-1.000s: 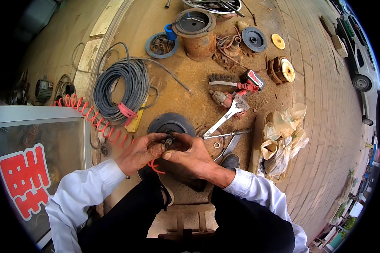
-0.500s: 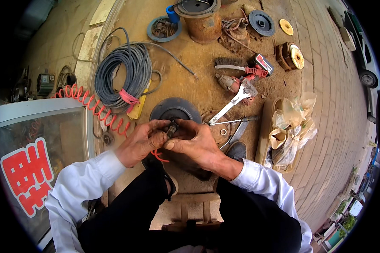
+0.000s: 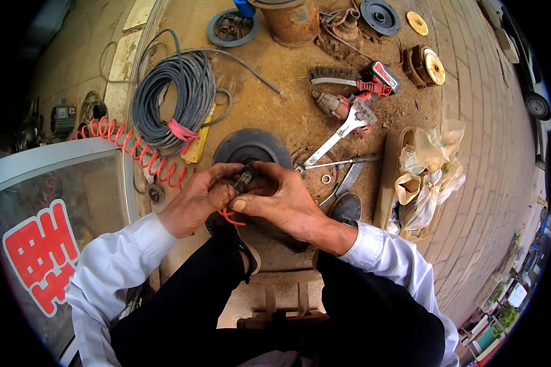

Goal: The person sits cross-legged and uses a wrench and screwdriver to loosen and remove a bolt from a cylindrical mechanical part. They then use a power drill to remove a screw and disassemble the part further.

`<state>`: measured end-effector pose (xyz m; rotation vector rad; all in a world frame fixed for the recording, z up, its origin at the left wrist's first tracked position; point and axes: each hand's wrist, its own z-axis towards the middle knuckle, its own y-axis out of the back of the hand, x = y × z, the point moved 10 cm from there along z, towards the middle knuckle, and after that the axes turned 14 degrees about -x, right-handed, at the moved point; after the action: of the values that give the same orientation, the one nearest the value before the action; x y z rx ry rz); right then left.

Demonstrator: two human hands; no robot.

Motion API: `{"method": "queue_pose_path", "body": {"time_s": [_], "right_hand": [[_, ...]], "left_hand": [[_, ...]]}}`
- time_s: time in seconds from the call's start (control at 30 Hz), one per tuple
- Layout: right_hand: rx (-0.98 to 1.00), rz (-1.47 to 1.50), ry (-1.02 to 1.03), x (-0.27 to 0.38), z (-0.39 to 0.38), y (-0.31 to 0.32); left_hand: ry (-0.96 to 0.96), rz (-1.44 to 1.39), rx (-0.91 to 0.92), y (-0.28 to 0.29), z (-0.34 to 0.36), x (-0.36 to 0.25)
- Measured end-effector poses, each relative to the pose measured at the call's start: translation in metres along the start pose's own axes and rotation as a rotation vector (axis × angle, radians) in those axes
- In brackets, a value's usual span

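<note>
My left hand (image 3: pixel 199 197) and my right hand (image 3: pixel 289 205) meet in front of me, both closed on a short dark metal cylinder (image 3: pixel 245 179). Its upper end points away from me, and my fingers cover part of it. Just beyond sits a dark grey round housing (image 3: pixel 251 139) with a raised rim, partly behind my fingers. A loop of thin red cord (image 3: pixel 229 218) shows below my left thumb; where it leads is hidden.
To the left lie coiled grey cable (image 3: pixel 177 101), a spiral red hose (image 3: pixel 131 147) and a glass-paned frame (image 3: pixel 61 244). At right are a wire brush (image 3: pixel 333 81), red power tool (image 3: pixel 337 105), adjustable wrench (image 3: pixel 343 134), screwdriver (image 3: pixel 337 163) and bag-filled box (image 3: pixel 382 183).
The view has shifted slightly, so the far objects sit higher in the picture. Both hands keep hold of the metal cylinder, with only a small movement of the fingers.
</note>
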<state>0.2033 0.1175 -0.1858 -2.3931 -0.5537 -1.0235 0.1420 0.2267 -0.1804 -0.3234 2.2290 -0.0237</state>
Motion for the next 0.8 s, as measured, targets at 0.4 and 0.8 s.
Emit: {"method": "queue_pose_path", "body": {"time_s": [0.4, 0.8], "right_hand": [[0.142, 0.039, -0.055, 0.009, -0.008, -0.004], [0.124, 0.082, -0.054, 0.002, 0.002, -0.008]], "left_hand": [[0.188, -0.002, 0.104, -0.012, -0.007, -0.019], [0.180, 0.022, 0.115, -0.013, -0.003, -0.023]]}}
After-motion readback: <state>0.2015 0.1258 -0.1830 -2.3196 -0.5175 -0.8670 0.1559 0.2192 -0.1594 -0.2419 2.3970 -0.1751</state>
